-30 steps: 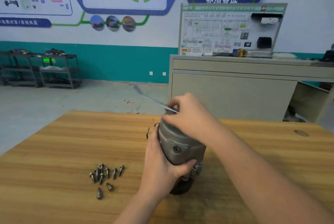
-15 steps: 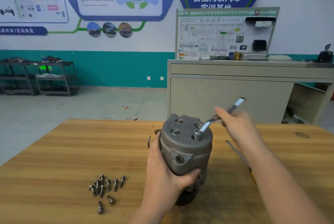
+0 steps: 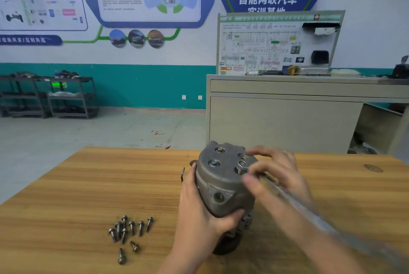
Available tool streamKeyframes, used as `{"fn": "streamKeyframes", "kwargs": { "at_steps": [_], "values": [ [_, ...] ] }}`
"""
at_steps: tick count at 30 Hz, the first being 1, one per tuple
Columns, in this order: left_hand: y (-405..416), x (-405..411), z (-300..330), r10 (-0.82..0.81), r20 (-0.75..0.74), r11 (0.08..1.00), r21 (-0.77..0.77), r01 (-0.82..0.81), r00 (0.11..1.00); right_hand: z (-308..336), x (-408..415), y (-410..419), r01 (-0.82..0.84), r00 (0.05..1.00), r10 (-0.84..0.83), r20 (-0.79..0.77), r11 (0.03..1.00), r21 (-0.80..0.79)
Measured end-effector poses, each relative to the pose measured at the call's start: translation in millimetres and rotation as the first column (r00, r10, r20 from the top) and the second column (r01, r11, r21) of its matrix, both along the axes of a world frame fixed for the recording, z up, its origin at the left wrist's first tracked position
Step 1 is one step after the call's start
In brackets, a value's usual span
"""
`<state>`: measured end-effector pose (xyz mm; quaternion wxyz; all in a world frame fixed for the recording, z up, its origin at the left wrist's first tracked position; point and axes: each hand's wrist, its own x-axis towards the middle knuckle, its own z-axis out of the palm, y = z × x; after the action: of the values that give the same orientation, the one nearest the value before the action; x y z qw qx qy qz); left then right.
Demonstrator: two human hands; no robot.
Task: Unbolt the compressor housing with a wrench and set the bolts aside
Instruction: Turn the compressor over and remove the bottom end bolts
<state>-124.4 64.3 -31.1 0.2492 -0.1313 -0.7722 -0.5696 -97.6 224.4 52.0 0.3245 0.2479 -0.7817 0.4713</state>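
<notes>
On the wooden table (image 3: 88,185), the compressor housing (image 3: 223,183) stood near centre, the left hand (image 3: 199,214) clamped round it. The blurred right hand (image 3: 276,174) gripped the wrench (image 3: 309,207) on a top bolt (image 3: 241,171). Keeping the ring seated squarely should prevent slipping; removed bolts (image 3: 128,231) lay left.

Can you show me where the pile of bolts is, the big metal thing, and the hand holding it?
pile of bolts (image 3: 130,230): head view, on a bolt in the middle of the cluster.
compressor housing (image 3: 221,176): head view, on its grey side wall.
left hand (image 3: 199,214): head view, on the back of the hand.
</notes>
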Motion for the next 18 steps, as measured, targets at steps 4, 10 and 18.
{"fn": "streamKeyframes", "kwargs": {
  "at_steps": [4,10,18],
  "values": [
    [-1,1,-5,0.028,-0.019,0.999,-0.026,-0.029,0.999,-6,-30,16,0.125,0.918,0.135,0.374,0.795,-0.594],
    [2,-2,2,0.020,0.003,0.999,-0.026,-0.020,1.000,42,-71,-9,0.319,0.783,-0.218,0.582,0.945,-0.074],
    [3,-4,8,-0.018,0.011,1.000,-0.010,0.018,1.000,29,-20,-48,0.255,0.959,-0.283,0.020,0.891,0.376]
  ]
}}
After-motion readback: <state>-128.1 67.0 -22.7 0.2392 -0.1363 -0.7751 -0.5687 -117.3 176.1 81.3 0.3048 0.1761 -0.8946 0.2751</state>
